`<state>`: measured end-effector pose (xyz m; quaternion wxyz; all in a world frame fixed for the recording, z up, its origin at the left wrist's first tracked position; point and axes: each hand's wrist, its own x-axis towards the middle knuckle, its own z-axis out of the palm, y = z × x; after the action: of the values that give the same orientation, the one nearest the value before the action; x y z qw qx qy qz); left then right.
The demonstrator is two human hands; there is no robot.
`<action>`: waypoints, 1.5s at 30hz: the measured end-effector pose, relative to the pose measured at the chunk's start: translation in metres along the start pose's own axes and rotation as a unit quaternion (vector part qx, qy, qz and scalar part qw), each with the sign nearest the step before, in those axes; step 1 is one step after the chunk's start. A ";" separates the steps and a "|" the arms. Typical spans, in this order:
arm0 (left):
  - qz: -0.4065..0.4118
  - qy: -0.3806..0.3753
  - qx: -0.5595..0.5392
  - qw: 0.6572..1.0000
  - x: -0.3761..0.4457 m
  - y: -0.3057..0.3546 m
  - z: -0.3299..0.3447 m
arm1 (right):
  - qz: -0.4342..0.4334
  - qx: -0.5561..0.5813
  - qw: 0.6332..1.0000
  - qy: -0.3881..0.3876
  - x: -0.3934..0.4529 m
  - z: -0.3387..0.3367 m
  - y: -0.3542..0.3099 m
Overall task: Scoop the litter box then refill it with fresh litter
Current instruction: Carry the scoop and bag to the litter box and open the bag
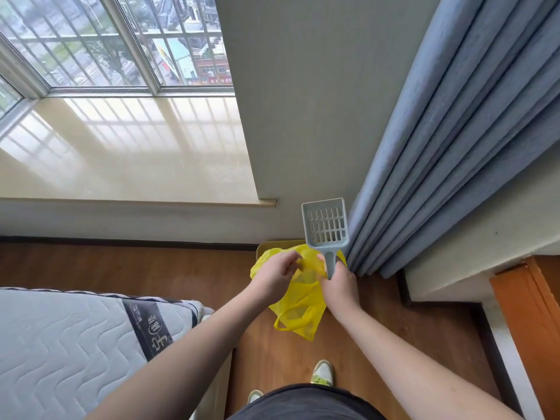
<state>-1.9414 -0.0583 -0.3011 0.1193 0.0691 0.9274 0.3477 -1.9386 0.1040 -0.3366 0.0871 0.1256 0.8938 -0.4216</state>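
A yellow plastic bag [298, 304] hangs in front of me between both hands. My left hand [277, 275] pinches its upper left edge. My right hand [338, 283] grips the handle of a grey slotted litter scoop [325, 227], which points up and holds nothing, and its fingers also hold the bag's right edge. Behind the bag, on the floor against the wall, shows the pale yellow rim of the litter box [266, 245]; most of it is hidden by the bag.
A quilted mattress [75, 338] fills the lower left. Blue-grey curtains [454, 147] hang at the right, close to the scoop. A window ledge [127, 156] lies to the left. An orange wooden piece [527, 313] stands at the right. My shoes [321, 372] stand on the wood floor.
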 end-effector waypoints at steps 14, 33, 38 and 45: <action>-0.034 0.096 0.274 0.956 -0.001 -0.045 -0.022 | 0.027 -0.016 0.989 -0.143 0.010 -0.034 0.020; -0.041 -0.039 0.266 0.962 -0.023 -0.056 0.020 | -0.016 -0.135 0.970 -0.200 0.014 -0.045 0.066; 0.003 -0.085 0.303 0.949 -0.034 -0.086 0.031 | 0.029 -0.164 0.973 -0.159 0.012 -0.032 0.075; -0.083 -0.166 0.212 0.960 -0.045 -0.153 0.064 | 0.066 -0.156 0.973 -0.154 -0.008 0.010 0.095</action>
<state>-1.8878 -0.1416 -0.4413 0.2820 0.0727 0.9497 0.1154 -1.9020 0.1528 -0.4102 0.2704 0.1028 0.9140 -0.2846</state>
